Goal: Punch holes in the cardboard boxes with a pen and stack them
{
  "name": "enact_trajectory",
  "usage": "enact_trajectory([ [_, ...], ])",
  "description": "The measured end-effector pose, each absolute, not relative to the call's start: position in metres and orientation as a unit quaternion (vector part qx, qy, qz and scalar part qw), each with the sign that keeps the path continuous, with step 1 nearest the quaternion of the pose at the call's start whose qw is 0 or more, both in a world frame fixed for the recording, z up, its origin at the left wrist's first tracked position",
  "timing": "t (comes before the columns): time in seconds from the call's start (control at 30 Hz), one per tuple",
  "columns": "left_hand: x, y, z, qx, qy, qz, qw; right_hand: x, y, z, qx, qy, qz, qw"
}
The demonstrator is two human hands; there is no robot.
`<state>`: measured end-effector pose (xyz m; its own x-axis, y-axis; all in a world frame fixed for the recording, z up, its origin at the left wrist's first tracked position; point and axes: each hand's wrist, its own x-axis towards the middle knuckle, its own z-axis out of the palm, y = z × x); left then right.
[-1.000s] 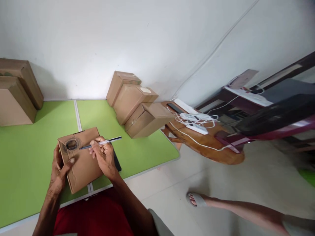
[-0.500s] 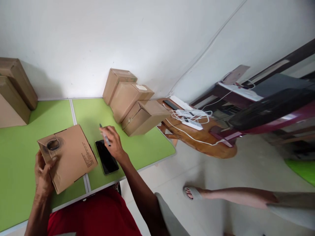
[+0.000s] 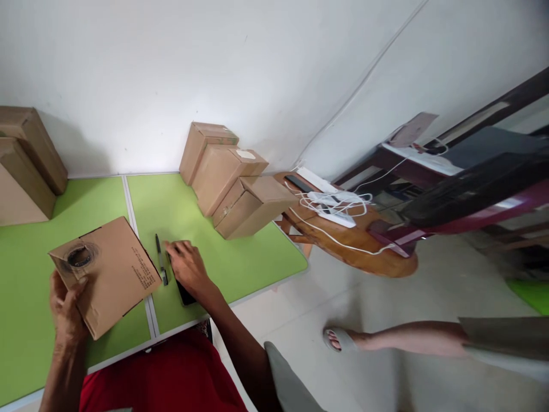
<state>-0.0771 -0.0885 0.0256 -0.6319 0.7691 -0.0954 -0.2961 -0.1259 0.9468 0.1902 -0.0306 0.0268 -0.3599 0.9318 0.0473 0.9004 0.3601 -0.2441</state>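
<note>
- The left hand [image 3: 64, 312] grips the near-left edge of a cardboard box [image 3: 107, 274] on the green table [image 3: 240, 263].
- The right hand [image 3: 186, 269] lies flat, fingers spread, on a black phone [image 3: 185, 294].
- A pen [image 3: 161, 268] lies loose between box and hand.

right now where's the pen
The pen lies on the green table, between the cardboard box and the right hand.

I see three cardboard boxes [image 3: 234, 177] stacked against the wall on the green worktop [image 3: 240, 260], two more [image 3: 26, 160] at far left, white cables [image 3: 334, 206] on a wooden stool [image 3: 364, 252], someone's sandalled foot [image 3: 338, 339] on the floor.
</note>
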Motion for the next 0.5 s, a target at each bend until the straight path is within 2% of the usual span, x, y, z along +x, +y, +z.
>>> enact_trajectory([
  [0.13,-0.075,-0.088,0.027,0.217,0.545,0.716,0.379,0.199,-0.068,0.028,-0.728,-0.672,0.131,0.036],
  [0.23,-0.073,-0.088,0.026,0.226,0.542,0.709,0.391,0.2,-0.083,0.022,-0.764,-0.618,0.184,0.035],
  [0.3,-0.072,-0.09,0.026,0.238,0.539,0.699,0.405,0.203,-0.083,0.017,-0.765,-0.6,0.217,0.084],
  [0.43,-0.07,-0.097,0.026,0.274,0.531,0.669,0.441,0.215,-0.075,0.004,-0.746,-0.525,0.328,0.245],
  [0.5,-0.07,-0.101,0.025,0.295,0.526,0.656,0.454,0.223,-0.075,0.001,-0.72,-0.503,0.378,0.291],
])
